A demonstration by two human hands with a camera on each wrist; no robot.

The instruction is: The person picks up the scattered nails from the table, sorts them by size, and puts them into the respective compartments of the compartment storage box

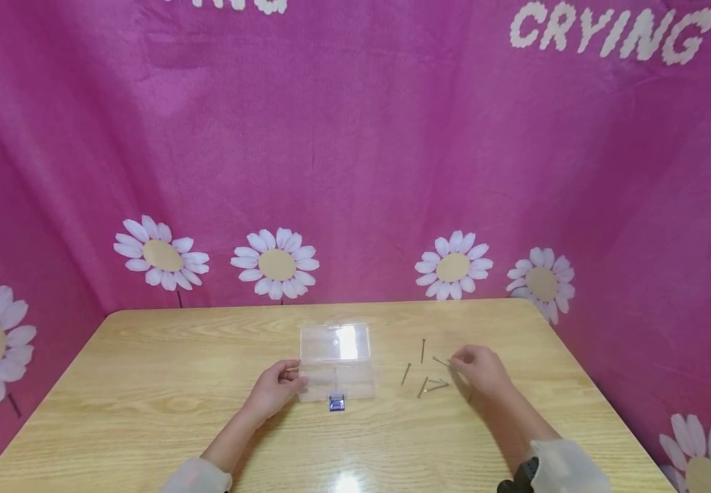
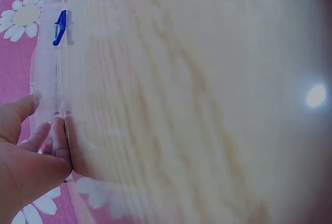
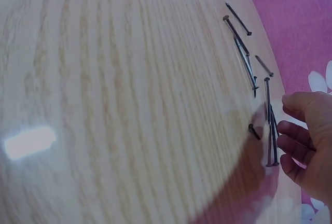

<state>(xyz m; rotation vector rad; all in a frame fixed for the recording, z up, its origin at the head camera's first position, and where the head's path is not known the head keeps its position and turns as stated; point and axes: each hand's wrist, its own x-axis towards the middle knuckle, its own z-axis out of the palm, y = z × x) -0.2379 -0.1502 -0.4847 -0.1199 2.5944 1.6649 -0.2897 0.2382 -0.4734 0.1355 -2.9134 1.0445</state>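
A clear plastic box lies open on the wooden table, its lid folded back and a blue latch at the near edge. My left hand grips the box's left side, thumb on top and fingers against the edge. The left wrist view shows that hand on the box. Several dark nails lie loose to the right of the box. My right hand has its curled fingertips on one nail. In the right wrist view the hand closes on long nails.
A pink cloth with white daisies hangs behind and beside the table. The table's right edge runs just past the nails. Bare wood extends left of the box and along the near side.
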